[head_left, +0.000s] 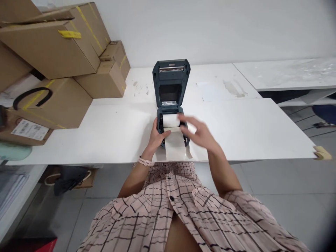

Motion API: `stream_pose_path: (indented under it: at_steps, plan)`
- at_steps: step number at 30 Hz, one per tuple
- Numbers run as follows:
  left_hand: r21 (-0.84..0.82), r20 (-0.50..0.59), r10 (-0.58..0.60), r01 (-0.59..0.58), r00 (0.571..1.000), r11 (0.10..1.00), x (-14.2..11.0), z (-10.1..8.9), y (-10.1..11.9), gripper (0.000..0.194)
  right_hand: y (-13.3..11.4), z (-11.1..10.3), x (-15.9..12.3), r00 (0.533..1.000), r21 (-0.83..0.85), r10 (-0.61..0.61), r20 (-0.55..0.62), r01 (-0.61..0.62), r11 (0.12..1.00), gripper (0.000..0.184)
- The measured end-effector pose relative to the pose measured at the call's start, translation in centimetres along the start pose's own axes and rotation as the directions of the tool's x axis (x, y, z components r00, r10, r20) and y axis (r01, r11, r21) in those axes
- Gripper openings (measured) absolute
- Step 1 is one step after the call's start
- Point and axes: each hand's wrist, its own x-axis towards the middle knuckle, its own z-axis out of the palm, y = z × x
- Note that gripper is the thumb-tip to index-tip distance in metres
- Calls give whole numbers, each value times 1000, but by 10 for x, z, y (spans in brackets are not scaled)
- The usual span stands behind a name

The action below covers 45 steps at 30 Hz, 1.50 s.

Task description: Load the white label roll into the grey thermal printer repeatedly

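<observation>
A dark label printer (171, 82) stands on the white table with its lid tipped up and back. Inside its base sits a white label roll (171, 120), and a strip of labels (175, 145) runs from it over the front toward the table edge. My left hand (156, 137) grips the printer's left side, its thumb pressing on the strip just in front of the roll. At the roll's right end is my right hand (199, 133), slightly blurred, thumb and fingers apart; whether the fingertips touch the roll I cannot tell.
Cardboard boxes (52, 49) are stacked on the table's left part, with a black curved strap (33, 94) on them. A white wall rises behind. A thin pale sheet (210, 91) lies right of the printer. Tan tape (322, 153) sticks out at the right front corner.
</observation>
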Motion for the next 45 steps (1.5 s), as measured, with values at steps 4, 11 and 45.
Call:
stream_pose_path:
  at_steps: [4,11,45]
  plan:
    - [28,-41,-62,63,997,998,-9,1,-4,113,31,-38,103,947,25,44,-317,-38,999,73]
    - [19,-24,-162,162,987,987,-55,0,-4,118,39,-45,188,975,198,207,-79,-188,962,86]
    - [12,-173,17,-15,985,1000,-59,8,3,85,29,60,-49,905,302,394,-162,-334,893,84]
